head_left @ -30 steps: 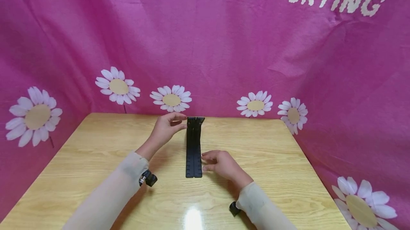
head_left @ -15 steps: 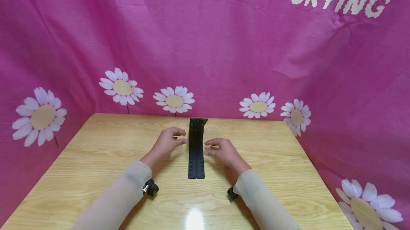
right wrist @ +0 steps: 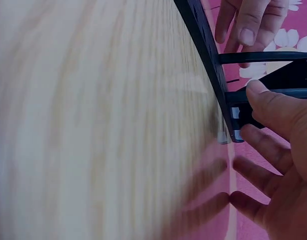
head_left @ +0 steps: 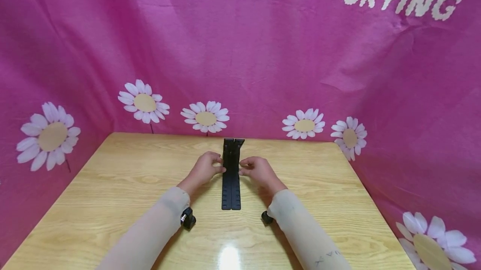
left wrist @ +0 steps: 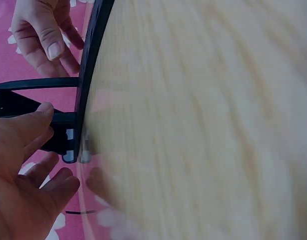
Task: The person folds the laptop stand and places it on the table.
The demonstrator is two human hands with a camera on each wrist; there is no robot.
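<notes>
A black folding stand (head_left: pixel 231 194), likely a laptop stand, rests on the table with its two long notched rails side by side. Its raised part rises at the far end. My left hand (head_left: pixel 204 169) is at the stand's left side, thumb and index finger pinching a black strut (left wrist: pixel 63 118) in the left wrist view. Opposite it, my right hand (head_left: pixel 259 170) pinches a strut (right wrist: pixel 293 93) on the right side between thumb and index finger. The other fingers of both hands spread loosely below the struts. Each index fingertip is partly hidden behind the stand.
The wooden table (head_left: pixel 308 220) has a glossy top that reflects light at the front. A pink curtain (head_left: pixel 248 52) with daisies and white lettering stands along its back and sides. A small black camera (head_left: pixel 188 218) is strapped to the left sleeve.
My left hand has come down and nearer from the stand's top end to its middle. My right hand has moved forward from the front end to the same level. Both now pinch the struts.
</notes>
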